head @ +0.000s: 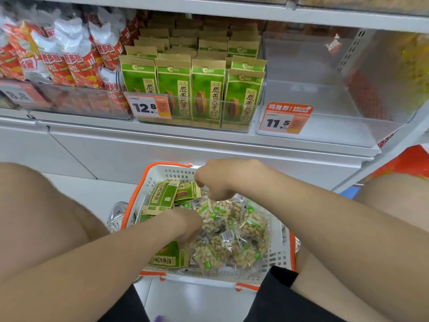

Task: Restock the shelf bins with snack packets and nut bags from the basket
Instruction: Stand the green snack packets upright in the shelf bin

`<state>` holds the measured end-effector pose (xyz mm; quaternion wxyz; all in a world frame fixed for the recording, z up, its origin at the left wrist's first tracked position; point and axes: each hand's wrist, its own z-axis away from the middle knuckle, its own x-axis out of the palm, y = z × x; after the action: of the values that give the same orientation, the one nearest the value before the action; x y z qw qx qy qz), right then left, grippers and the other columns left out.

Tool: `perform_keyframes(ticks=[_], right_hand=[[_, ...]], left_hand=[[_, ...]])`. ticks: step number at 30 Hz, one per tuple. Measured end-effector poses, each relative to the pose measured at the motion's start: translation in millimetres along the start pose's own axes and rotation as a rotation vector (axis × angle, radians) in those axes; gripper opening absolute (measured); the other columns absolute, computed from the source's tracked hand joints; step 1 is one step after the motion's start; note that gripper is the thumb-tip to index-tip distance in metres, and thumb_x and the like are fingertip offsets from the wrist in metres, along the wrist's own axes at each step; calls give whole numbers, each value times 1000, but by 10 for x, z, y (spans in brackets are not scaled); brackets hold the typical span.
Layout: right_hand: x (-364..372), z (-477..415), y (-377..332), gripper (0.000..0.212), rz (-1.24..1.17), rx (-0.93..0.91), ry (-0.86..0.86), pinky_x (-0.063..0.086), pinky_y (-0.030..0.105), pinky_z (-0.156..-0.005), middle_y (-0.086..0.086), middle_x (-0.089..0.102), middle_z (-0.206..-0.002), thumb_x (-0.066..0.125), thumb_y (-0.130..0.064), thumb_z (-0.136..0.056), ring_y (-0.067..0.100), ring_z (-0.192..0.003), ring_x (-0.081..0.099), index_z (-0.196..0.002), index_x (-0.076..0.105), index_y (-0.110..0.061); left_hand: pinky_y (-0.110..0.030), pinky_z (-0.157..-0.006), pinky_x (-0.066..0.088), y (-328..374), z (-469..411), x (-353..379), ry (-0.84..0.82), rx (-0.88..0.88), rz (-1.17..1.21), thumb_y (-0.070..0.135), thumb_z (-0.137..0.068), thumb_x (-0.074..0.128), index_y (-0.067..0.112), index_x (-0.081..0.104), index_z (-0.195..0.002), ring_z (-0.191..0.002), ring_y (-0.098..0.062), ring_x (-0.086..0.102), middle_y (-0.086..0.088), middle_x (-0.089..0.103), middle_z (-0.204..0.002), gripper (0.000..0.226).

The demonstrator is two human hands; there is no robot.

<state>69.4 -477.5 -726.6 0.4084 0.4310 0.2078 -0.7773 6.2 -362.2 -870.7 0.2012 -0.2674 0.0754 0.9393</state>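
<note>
Both your hands down in basket [277, 254]. Left hand [185, 224] dips into nut bags [234, 249], nearer them; right hand [218, 180] curls at 12 o'clock by green packets [162, 197]. Grips hidden, cannot tell. Empty bin [301, 66] up at 1 o'clock.

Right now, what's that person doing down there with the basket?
A person crouches by a shop shelf with both hands in a white basket of nut bags and green packets. The left hand and right hand reach among them; nothing is lifted out yet. The clear bin on the right has no bags in it.
</note>
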Motion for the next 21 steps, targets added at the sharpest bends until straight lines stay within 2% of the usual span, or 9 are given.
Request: perform_keyframes(ticks=[3, 6, 8, 12, 14, 15, 17, 19, 21], right_hand=[[-5, -7, 16, 44, -5, 11, 2, 53, 34, -61, 8, 62, -117, 56, -13, -95, 25, -83, 64, -139, 59, -20], [-11, 4, 18, 43, -16, 7, -15, 54, 34, -63, 8, 62, -119, 55, -14, -96, 27, -85, 65, -139, 58, -20], [-28, 19, 16, 42, -8, 2, -17, 52, 34, -61, 10, 62, -121, 55, -15, -97, 27, -86, 65, -138, 59, -19], [-61, 56, 8, 42, -2, 10, -26, 57, 38, -73, 11, 62, -125, 55, -15, -98, 30, -97, 67, -140, 57, -18], [-124, 101, 21, 41, 3, 11, -68, 56, 38, -76, 10, 62, -124, 56, -18, -99, 30, -100, 67, -140, 58, -16], [-167, 125, 30, 35, 3, 9, -93, 55, 38, -75, 8, 64, -118, 57, -20, -99, 30, -98, 66, -133, 61, -16], [-230, 140, 85, 12, 4, 19, -109, 50, 35, -68, 1, 63, -94, 57, -23, -100, 27, -88, 63, -104, 64, -15], [-289, 149, 181, 18, 6, 88, -71, 45, 34, -63, -2, 53, -80, 54, -21, -103, 23, -76, 57, -85, 54, -16], [-336, 166, 308, 21, -1, 172, -14, 43, 35, -59, 1, 51, -80, 49, -15, -102, 21, -72, 55, -81, 52, -17]], left_hand=[[-39, -86, 60, 2, -36, 79, 40, 3, -21, 22, -93, 79, 13, 72, -120, -105, -27, 68, -4, 71, -120, 29], [-37, -88, 56, 39, -48, 133, -13, 17, -21, 18, -96, 74, 13, 68, -125, -109, -26, 65, -4, 67, -126, 30], [-36, -88, 55, 54, -66, 150, -30, 17, -18, 13, -98, 71, 11, 68, -122, -104, -24, 62, -6, 67, -125, 25], [-35, -83, 53, -50, -11, -28, 59, 26, 151, 5, -100, 60, 16, 68, -112, -99, -23, 62, -1, 66, -115, 18], [-35, -82, 52, -138, 62, -208, 182, 38, 307, 11, -102, 58, 19, 66, -106, -93, -20, 60, 4, 63, -104, 12], [-35, -80, 50, -167, 110, -306, 262, 44, 390, 17, -104, 58, 20, 65, -106, -90, -19, 59, 5, 62, -101, 8], [-36, -80, 46, -193, 201, -496, 500, 54, 563, 25, -106, 58, 18, 64, -107, -93, -23, 60, 2, 63, -102, 10], [-35, -75, 44, -191, 285, -667, 779, 59, 800, 22, -103, 58, 18, 62, -99, -95, -31, 64, -7, 67, -97, 8], [-38, -71, 49, -180, 365, -835, 981, 94, 1046, 19, -102, 55, 18, 66, -92, -81, -31, 67, -14, 72, -86, 15]])
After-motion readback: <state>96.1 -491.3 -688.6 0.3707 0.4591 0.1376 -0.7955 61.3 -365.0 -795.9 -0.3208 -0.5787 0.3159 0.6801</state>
